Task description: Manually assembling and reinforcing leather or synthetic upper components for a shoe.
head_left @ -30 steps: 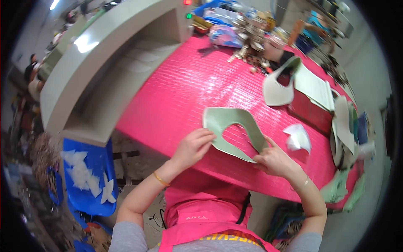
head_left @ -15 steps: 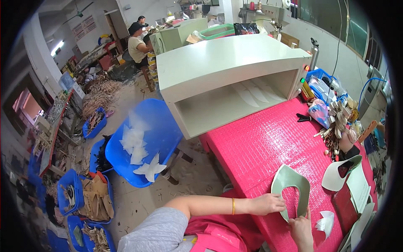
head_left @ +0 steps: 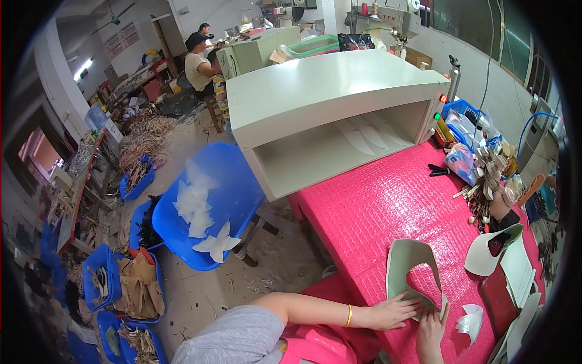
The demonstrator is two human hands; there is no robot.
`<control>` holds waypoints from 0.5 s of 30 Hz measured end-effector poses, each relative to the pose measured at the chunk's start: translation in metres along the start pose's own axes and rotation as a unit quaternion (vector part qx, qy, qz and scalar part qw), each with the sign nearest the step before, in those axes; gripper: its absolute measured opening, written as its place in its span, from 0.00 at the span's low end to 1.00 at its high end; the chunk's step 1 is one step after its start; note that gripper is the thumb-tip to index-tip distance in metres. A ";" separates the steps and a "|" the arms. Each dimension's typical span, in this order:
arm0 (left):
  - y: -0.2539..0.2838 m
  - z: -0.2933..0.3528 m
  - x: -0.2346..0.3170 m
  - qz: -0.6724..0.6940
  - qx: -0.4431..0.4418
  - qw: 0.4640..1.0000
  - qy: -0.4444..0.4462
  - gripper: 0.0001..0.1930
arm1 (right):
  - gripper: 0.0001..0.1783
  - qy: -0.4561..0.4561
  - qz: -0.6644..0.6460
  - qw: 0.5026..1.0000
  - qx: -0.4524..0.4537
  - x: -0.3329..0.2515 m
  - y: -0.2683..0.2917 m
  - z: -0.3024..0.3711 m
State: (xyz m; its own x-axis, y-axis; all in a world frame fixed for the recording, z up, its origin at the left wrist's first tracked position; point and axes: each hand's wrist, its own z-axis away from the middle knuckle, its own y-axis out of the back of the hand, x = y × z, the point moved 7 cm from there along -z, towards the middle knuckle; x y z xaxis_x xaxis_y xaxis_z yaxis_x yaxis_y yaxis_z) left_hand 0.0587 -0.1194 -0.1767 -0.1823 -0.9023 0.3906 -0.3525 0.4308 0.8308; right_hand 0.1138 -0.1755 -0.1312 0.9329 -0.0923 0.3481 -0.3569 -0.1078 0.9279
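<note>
A grey-green shoe upper (head_left: 397,267), curved round into a loop with a pale edge, stands on the pink table cover. My left hand (head_left: 397,310) lies against its near left side, fingers over the edge. From the right, my right hand (head_left: 431,330) pinches the near ends where they meet, thumb and fingertips close to my left fingers. The meeting ends are partly hidden under my fingers. Just right of my right hand lies a small white notched piece (head_left: 470,323). Farther right rests another upper (head_left: 485,255), whitish outside and green inside.
A pale box-shaped machine (head_left: 333,97) with white pieces in its opening stands at the table's far end. Left of the table, a blue tub (head_left: 242,200) holds white star-like pieces. Tools and bags crowd the right edge near a blue basket (head_left: 464,108). Two people sit far back.
The upper has turned, and its near ends have come together. My left hand has slid nearer, fingers now spread over the edge; my right hand has moved slightly.
</note>
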 end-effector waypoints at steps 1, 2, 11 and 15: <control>-0.006 0.001 -0.002 0.002 -0.068 0.998 0.004 0.32 | 0.18 -0.001 0.000 1.000 0.000 0.000 -0.003 0.002; -0.003 -0.002 -0.003 0.002 -0.068 0.998 0.003 0.32 | 0.19 -0.008 0.013 0.999 -0.030 0.001 -0.012 0.006; -0.006 -0.001 -0.002 0.033 -0.106 0.993 0.041 0.29 | 0.18 -0.007 0.016 0.998 -0.063 -0.001 -0.013 0.002; -0.005 -0.004 0.000 0.030 -0.140 0.989 0.039 0.27 | 0.17 -0.005 0.034 0.999 -0.035 0.001 -0.016 0.004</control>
State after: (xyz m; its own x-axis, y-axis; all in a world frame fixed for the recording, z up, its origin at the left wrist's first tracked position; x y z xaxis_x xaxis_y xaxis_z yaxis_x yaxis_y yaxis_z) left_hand 0.0640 -0.1214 -0.1791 -0.1205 -0.8781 0.4631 -0.0732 0.4731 0.8780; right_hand 0.1205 -0.1779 -0.1461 0.9059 -0.1072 0.4098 -0.4151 -0.0321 0.9092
